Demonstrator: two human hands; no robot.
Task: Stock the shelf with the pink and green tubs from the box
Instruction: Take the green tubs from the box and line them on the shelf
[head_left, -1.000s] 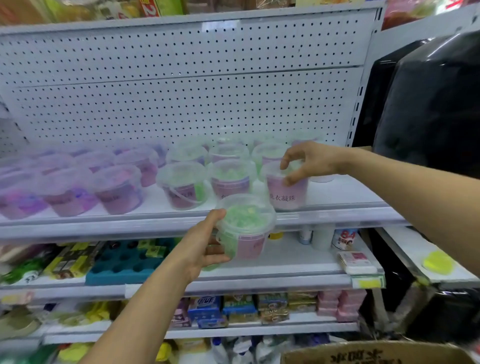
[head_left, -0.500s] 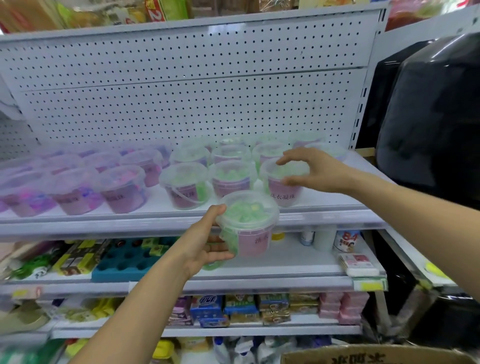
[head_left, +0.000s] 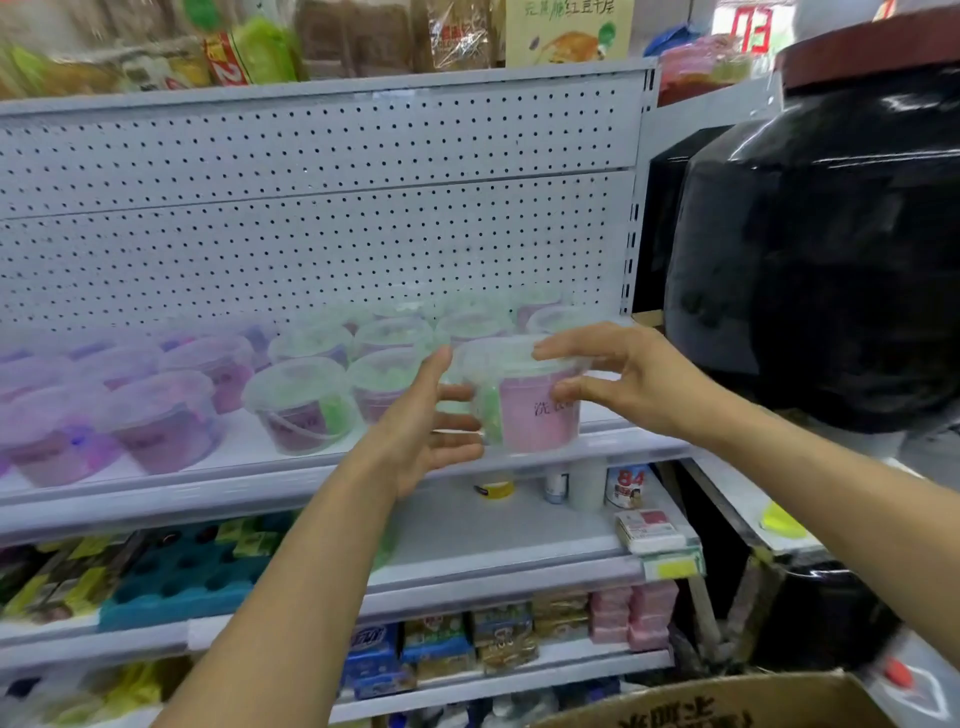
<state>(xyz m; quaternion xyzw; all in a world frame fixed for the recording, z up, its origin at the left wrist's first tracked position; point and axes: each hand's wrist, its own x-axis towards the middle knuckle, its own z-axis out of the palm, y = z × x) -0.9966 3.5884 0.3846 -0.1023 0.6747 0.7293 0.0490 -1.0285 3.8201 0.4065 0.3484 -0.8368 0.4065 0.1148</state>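
Now two hands (head_left: 524, 410), one tub (head_left: 524, 400)

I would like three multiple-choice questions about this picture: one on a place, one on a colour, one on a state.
1. Where is the tub held by both hands?
A. at the right front of the top shelf
B. inside the box
C. on the floor

2. What colour is the label on this tub?
A. blue
B. pink
C. black

3. How is the tub's lid?
A. taken off
B. on, closed
C. broken in two

Answers: 1 A, it is at the shelf's front edge between the left hand and right hand. 2 B, the label with characters is pink. 3 B, the clear lid sits on top.
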